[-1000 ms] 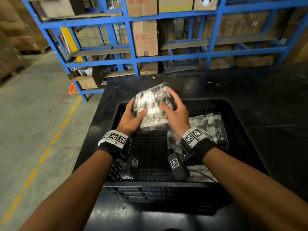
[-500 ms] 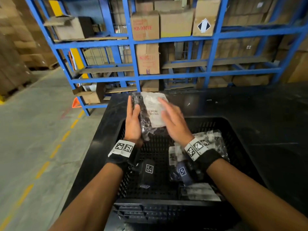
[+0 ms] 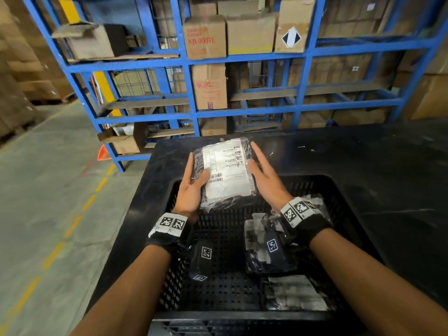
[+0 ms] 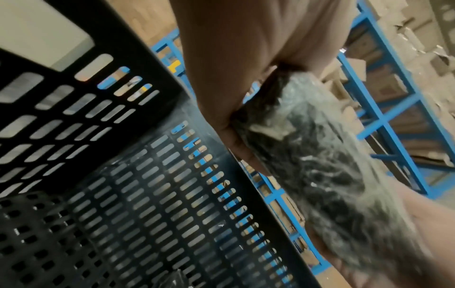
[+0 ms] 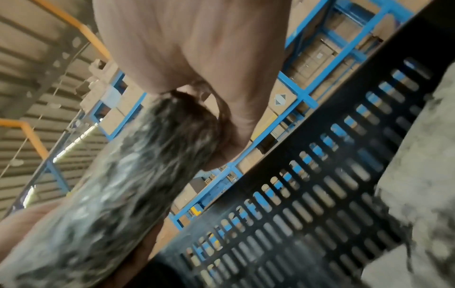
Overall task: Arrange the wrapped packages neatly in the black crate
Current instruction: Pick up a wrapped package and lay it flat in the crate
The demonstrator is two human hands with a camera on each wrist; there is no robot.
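Observation:
I hold a wrapped package (image 3: pixel 224 173) (image 4: pixel 307 165) (image 5: pixel 123 185), dark inside clear film with a white label facing up, above the far rim of the black crate (image 3: pixel 303 183). My left hand (image 3: pixel 197 173) grips its left edge, with the thumb lying on top and the fingers along the side and beneath. Straight fingers of my right hand (image 3: pixel 261 170) press against its right edge. Several other wrapped packages lie in the crate's right half: one (image 3: pixel 264 253) under my right wrist and one (image 3: pixel 295 294) near the front. The crate's left half shows bare perforated floor (image 4: pixel 147 194).
The crate sits on a black table (image 3: pixel 363 154) that extends to the right and back. Blue shelving (image 3: pixel 194 112) with cardboard boxes stands behind the table. Concrete floor with a dashed yellow line (image 3: pixel 72 226) runs along the left.
The package rose out of the crate and was turned over, so its white label now faces up. Both hands moved up and away with it.

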